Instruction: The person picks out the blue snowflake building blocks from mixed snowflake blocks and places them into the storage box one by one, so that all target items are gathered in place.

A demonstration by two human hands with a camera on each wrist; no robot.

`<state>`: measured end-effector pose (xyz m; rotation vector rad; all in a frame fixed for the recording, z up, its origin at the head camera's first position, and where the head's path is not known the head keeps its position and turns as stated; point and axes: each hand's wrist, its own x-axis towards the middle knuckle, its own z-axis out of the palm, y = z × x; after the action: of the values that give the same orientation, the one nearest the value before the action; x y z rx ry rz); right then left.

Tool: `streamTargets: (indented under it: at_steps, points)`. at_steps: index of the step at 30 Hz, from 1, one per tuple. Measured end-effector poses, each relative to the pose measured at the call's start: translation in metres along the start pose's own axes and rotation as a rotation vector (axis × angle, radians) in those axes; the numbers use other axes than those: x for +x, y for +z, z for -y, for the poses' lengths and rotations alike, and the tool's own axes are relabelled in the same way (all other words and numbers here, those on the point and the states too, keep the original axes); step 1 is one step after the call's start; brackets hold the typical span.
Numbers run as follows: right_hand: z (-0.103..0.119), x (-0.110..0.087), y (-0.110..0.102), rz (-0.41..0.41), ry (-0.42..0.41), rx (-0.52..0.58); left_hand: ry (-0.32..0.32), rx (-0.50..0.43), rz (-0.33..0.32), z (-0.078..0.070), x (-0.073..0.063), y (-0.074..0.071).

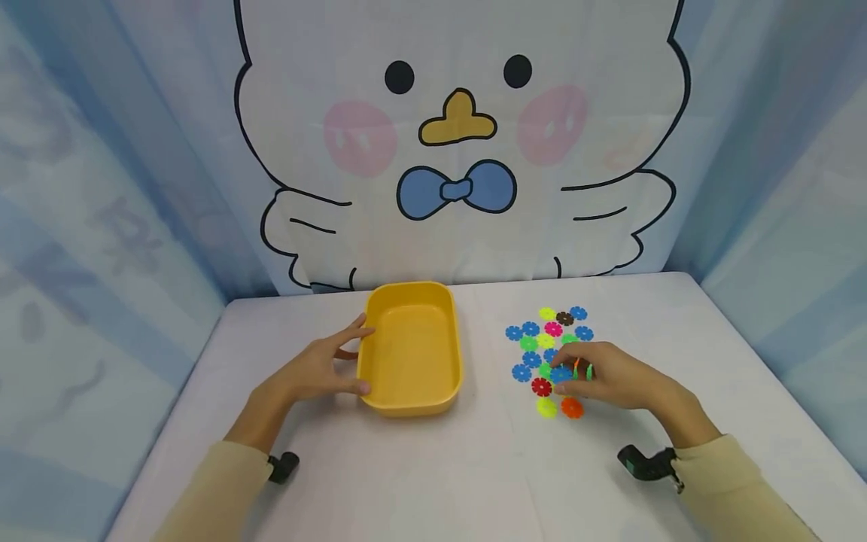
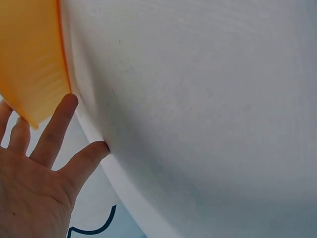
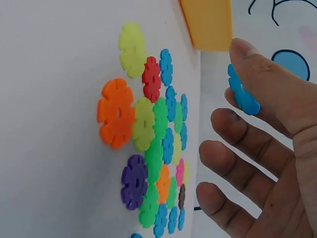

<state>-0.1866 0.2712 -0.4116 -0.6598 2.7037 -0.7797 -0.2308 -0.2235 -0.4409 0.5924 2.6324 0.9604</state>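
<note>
A yellow rectangular plastic tray (image 1: 410,354) stands on the white table. My left hand (image 1: 318,369) is at its left side, fingers spread, with fingertips at the rim; the left wrist view shows straight fingers (image 2: 53,134) against the tray wall (image 2: 34,54). My right hand (image 1: 606,376) pinches a blue snowflake disc (image 3: 241,91) between thumb and index finger, raised above a group of flat notched snowflake discs. The other right fingers are loosely bent. An orange disc (image 3: 117,113), a red disc (image 3: 151,79) and a purple disc (image 3: 134,182) lie among them; my hand hides some in the head view.
The disc group lies right of the tray, with a brown disc (image 1: 565,318) and a pink disc (image 1: 553,329) toward the back. Behind the table hangs a cloth backdrop (image 1: 460,241) with a cartoon figure; pale blue curtains (image 1: 786,226) flank both sides.
</note>
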Motion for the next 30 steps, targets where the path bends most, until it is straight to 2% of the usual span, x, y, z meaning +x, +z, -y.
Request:
streamTargets:
  at_steps: [5, 12, 18, 23, 30]
  points:
    - [0.01, 0.014, -0.002, -0.031, -0.013, -0.003, 0.013, 0.005, -0.007, 0.001, 0.0, -0.001]
    - [0.018, 0.032, -0.003, -0.064, -0.114, 0.003, -0.006, 0.035, -0.003, 0.0, 0.0, 0.003]
    - [0.025, 0.044, 0.0, -0.078, -0.137, 0.022, -0.018, 0.054, -0.005, -0.001, 0.0, 0.006]
    - [0.029, 0.053, 0.003, -0.135, -0.188, 0.05, -0.026, 0.048, -0.009, -0.003, 0.0, 0.006]
    - [0.031, 0.064, 0.006, -0.215, -0.229, 0.057, -0.078, 0.071, -0.023, -0.006, -0.002, 0.009]
